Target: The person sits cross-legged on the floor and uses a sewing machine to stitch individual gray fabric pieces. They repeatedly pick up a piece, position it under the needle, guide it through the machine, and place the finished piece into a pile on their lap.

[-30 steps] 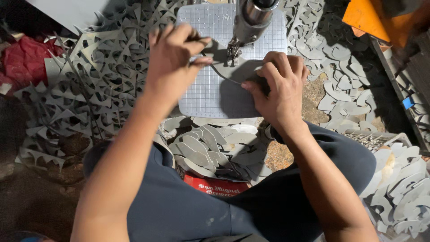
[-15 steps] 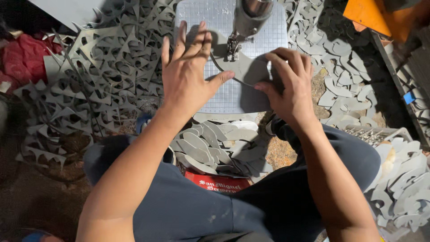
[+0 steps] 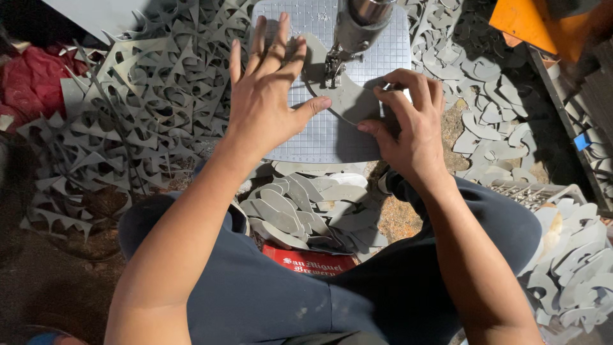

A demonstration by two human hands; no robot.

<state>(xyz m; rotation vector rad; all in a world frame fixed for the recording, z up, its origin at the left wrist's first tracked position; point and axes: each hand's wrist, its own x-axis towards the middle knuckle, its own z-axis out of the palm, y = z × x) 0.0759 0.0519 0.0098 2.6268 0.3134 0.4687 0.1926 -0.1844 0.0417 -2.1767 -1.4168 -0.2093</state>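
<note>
Item one: heaps of grey offcut scrap (image 3: 128,121), spiky and tangled, lay on the floor to our left and right, thrown clear of the work.

Item two: a gridded white plate (image 3: 319,137) served as our counter, flat under the machine head (image 3: 357,25) so a sheet could slide on it.

Item three: a stack of finished curved pieces (image 3: 300,207) sat between our knees, within easy reach.

Item four: our left hand (image 3: 268,96), fingers spread and flat, holding nothing, pressed the grey sheet piece (image 3: 348,99) down to steady it.

Item five: our right hand (image 3: 408,121) pinched that piece's near edge in a closed grip, the piece lying on the plate just below the needle (image 3: 331,67).
</note>
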